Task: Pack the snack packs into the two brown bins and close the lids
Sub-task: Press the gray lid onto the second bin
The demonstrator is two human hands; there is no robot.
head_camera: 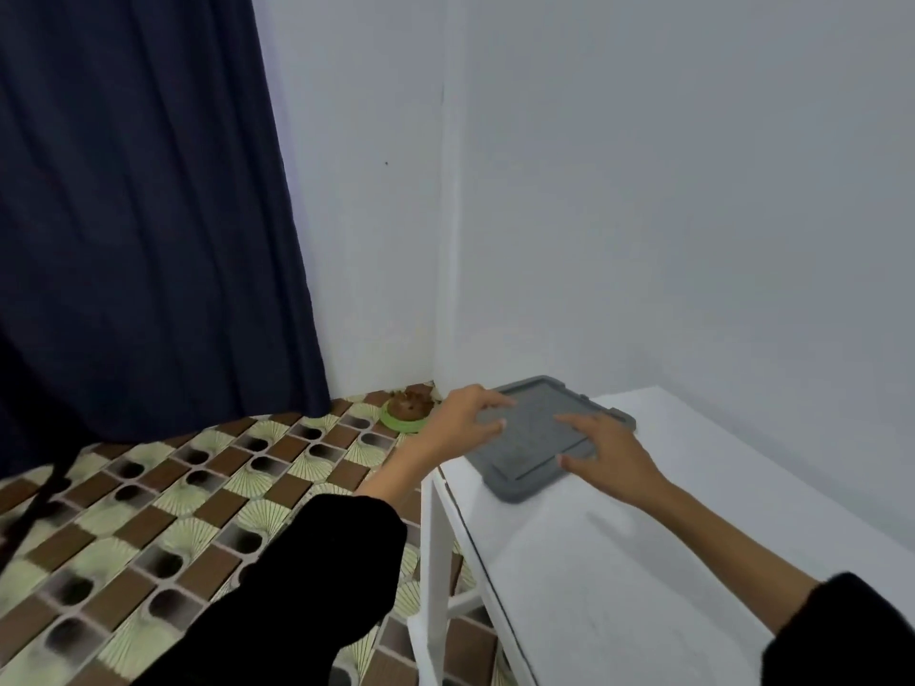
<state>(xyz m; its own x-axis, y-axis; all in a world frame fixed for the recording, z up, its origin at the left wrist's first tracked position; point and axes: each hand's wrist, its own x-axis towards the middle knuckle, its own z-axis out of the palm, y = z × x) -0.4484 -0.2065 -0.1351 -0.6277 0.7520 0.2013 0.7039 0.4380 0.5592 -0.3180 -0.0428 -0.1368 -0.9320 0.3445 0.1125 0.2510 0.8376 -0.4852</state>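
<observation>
A flat grey lid [532, 440] lies at the far left corner of the white table [643, 561]. My left hand [463, 420] is over the lid's left edge with fingers spread and fingertips on or just above its surface. My right hand [606, 455] is spread over the lid's right part, fingers straight and reaching toward it. Neither hand curls round anything. No snack packs and no brown bins are in view.
White walls meet in a corner behind the table. A dark blue curtain [148, 215] hangs at the left. The patterned tile floor [198, 512] holds a green dish with a brown object [408, 410] near the wall corner.
</observation>
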